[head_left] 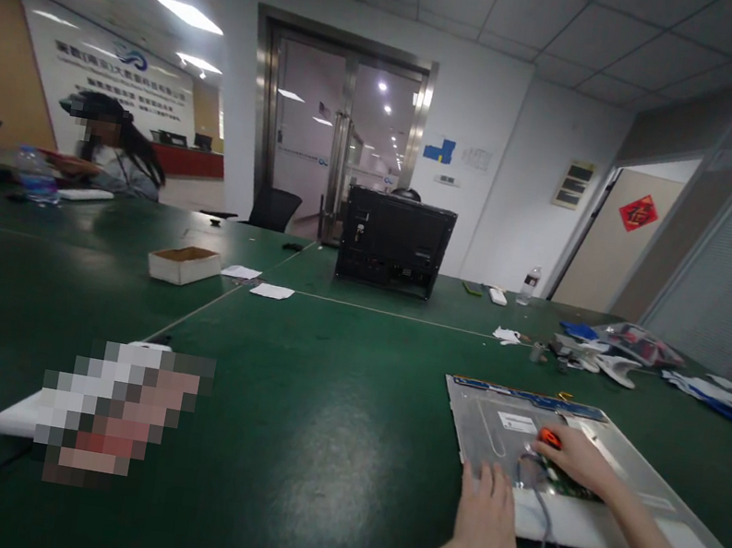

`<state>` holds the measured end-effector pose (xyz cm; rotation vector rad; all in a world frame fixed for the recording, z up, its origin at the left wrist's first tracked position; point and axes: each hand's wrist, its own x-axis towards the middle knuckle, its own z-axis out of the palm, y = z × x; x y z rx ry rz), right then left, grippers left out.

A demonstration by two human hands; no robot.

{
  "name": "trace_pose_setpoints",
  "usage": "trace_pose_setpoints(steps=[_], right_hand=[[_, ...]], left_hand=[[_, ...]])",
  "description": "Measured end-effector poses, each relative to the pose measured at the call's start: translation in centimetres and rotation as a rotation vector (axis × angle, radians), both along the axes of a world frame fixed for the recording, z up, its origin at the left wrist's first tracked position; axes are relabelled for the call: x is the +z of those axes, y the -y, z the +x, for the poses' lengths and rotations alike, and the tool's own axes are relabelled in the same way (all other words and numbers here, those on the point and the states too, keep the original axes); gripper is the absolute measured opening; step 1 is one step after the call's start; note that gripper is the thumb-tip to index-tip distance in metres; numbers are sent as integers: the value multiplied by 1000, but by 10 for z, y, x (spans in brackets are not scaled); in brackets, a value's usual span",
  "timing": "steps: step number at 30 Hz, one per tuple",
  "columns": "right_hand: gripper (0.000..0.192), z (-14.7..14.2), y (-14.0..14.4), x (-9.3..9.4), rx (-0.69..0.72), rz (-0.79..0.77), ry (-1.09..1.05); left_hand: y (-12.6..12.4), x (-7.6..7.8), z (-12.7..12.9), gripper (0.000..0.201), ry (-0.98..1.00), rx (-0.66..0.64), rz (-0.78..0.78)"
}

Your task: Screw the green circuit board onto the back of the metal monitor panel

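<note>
A flat metal-backed display panel lies at the lower right of the green table, with a blue circuit strip along its far edge. My right hand is over the panel, closed around the orange-and-black handle of a screwdriver; its tip is hidden. Partly under that hand a green circuit board shows. My left hand rests with fingers spread on the panel's near left edge, thumb out to the right. Beside the thumb, a dark cable runs from the board over the near edge onto the table.
A black monitor-like casing stands at the far middle. A white open box and paper pieces lie to its left. White pieces and plastic bags are piled far right; a bottle stands behind. Another person sits far left.
</note>
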<state>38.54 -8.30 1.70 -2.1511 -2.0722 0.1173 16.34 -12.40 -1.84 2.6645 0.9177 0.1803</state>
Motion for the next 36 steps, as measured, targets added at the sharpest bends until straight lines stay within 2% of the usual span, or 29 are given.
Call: trace_pose_setpoints(steps=[4,10,14,19,23,27,32,36], right_hand=[[21,-1,2,-9,-3,90,11],[24,14,2,-26,17,169,-9],[25,22,0,-25,57,128,-29],[21,26,-15,-23,-47,121,41],[20,30,-19,-20,-78,122,48],[26,41,3,-15,-68,115,12],[31,51,39,-19,-18,70,-163],[31,48,46,-20,35,79,-192]], left_hand=[[-3,-2,5,93,-4,-19,1],[-4,-7,8,90,-35,0,41],[-5,-11,11,92,-23,-1,72],[-8,-17,21,91,-5,4,114],[-11,-14,28,91,-15,-12,105],[-13,-8,33,90,-30,-21,82],[-16,-5,38,89,-14,-28,74],[-17,-3,35,89,19,-30,29]])
